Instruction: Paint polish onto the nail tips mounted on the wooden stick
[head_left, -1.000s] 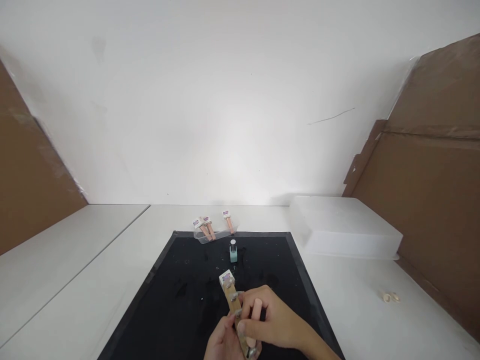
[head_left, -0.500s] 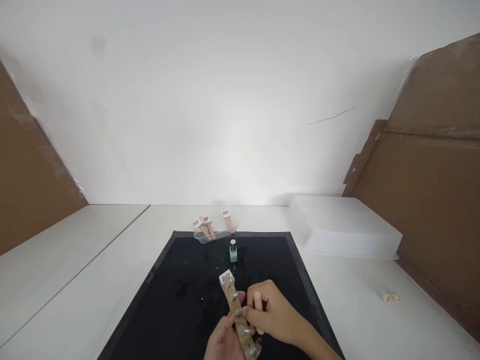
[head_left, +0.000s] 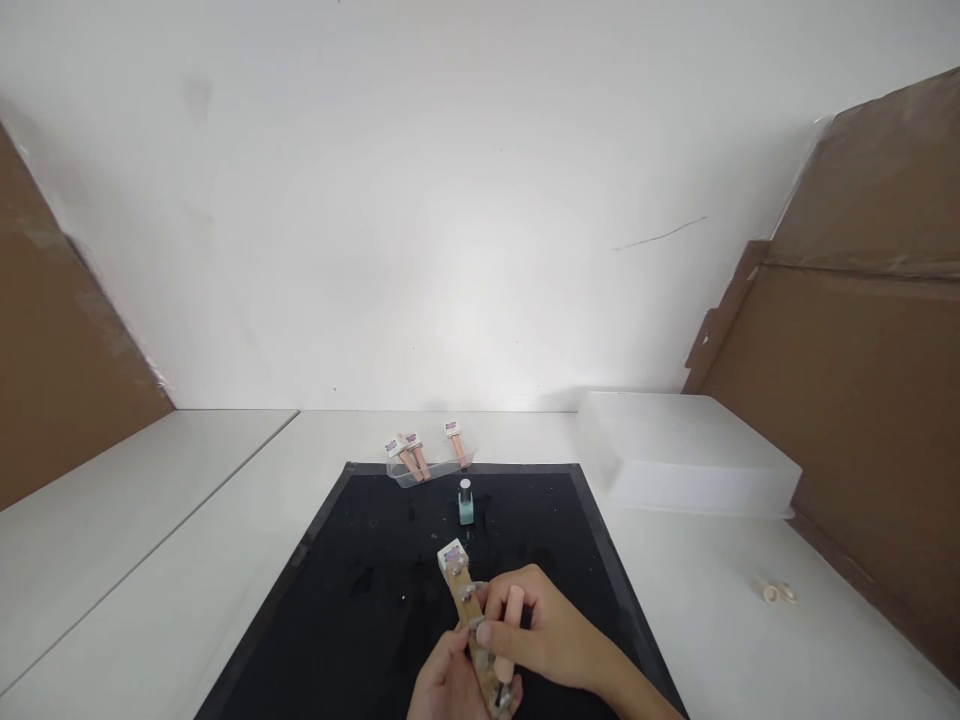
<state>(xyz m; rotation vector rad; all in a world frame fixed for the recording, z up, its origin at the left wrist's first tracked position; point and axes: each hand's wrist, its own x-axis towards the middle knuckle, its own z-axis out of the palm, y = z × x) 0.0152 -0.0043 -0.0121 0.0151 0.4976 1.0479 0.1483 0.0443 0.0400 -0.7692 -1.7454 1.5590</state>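
My left hand (head_left: 442,685) grips the near end of a wooden stick (head_left: 465,600) that carries a row of clear false nails and a small white block with a label at its far end. My right hand (head_left: 544,635) holds a pink brush cap (head_left: 511,625) in its fingers, its tip down on the stick near the lower nails. Both hands hover over a black mat (head_left: 360,590). A mint-green nail polish bottle (head_left: 466,503) stands uncapped on the mat, a little beyond the stick.
A clear tray (head_left: 409,478) with three more labelled sticks lies at the mat's far edge. A translucent plastic box (head_left: 682,455) sits to the right, two small rings (head_left: 776,592) further right. Brown cardboard panels (head_left: 870,350) flank the white table.
My right hand drew back to the right from the stick, then came back onto it with the pink cap, lower along the nails. The stick and left hand barely shifted.
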